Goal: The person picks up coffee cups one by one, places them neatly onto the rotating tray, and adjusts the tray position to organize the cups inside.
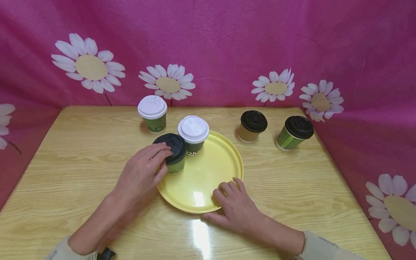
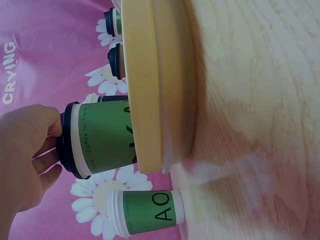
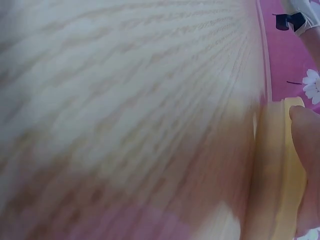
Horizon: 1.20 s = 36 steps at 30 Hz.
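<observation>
While the left hand (image 1: 139,171) grips its black lid (image 1: 178,145), the green paper cup (image 2: 102,137), printed with dark lettering (image 2: 85,130), stands upright inside the yellow tray (image 1: 214,169) at its left, lid up, long axis vertical, beside a white-lidded cup (image 1: 193,131); the right hand (image 1: 235,206) holds the tray's rim.

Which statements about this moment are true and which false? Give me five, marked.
1. The left hand holds a black-lidded green cup. True.
2. The AO-lettered cup stands on the tray. False: the AO-lettered cup stands on the wooden table.
3. The right hand touches the rim of the yellow tray. True.
4. The brown cup has a white lid. False: the brown cup has a black lid.
5. Five cups show in the head view. True.
</observation>
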Available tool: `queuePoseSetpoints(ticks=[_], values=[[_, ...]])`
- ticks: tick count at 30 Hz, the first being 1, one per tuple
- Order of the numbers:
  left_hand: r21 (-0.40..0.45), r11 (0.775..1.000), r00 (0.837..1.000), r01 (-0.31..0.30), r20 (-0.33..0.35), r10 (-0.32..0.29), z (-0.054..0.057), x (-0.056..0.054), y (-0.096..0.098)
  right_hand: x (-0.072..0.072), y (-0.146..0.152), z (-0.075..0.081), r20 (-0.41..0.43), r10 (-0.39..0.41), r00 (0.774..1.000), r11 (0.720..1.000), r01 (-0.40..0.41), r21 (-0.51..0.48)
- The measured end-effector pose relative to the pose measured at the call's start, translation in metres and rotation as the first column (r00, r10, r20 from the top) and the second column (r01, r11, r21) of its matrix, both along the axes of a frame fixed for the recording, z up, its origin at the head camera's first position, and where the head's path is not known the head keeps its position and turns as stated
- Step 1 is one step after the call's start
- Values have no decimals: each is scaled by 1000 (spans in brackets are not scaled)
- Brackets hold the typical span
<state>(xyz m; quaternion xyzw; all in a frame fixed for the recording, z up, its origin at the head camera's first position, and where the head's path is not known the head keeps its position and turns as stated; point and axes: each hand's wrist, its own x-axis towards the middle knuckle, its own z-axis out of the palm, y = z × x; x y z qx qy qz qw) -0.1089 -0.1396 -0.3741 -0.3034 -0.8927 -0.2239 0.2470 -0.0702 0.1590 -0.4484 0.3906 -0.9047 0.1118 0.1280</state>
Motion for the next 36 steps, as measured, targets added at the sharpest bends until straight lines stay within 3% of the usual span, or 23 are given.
queuePoseSetpoints(ticks=[13, 17, 21, 24, 26, 28, 31, 36], values=[[-28, 1000, 1000, -8, 21, 9, 0, 1, 0, 6, -8, 1, 16, -49, 999, 999, 49, 20], [41, 999, 999, -17, 28, 16, -1, 1, -3, 8, -10, 2, 19, -65, 998, 997, 65, 31], [196, 979, 998, -64, 41, 57, -3, -4, -9, 9, -12, 3, 19, -82, 996, 996, 81, 40], [355, 927, 992, -122, 74, 103, -7, -12, -17, 10, -13, 2, 8, -87, 996, 995, 87, 38], [456, 872, 982, -179, 134, 131, -9, -20, -23, 11, -13, 2, -2, -89, 996, 995, 89, 38], [533, 807, 961, -254, 235, 147, -11, -28, -28, 11, -14, 2, -8, -89, 996, 995, 90, 40], [584, 725, 908, -365, 396, 139, -13, -41, -35, 12, -15, 2, -8, -90, 996, 995, 91, 41], [615, 608, 796, -502, 603, 47, -23, -65, -42, 13, -18, 2, -6, -95, 995, 995, 95, 40]])
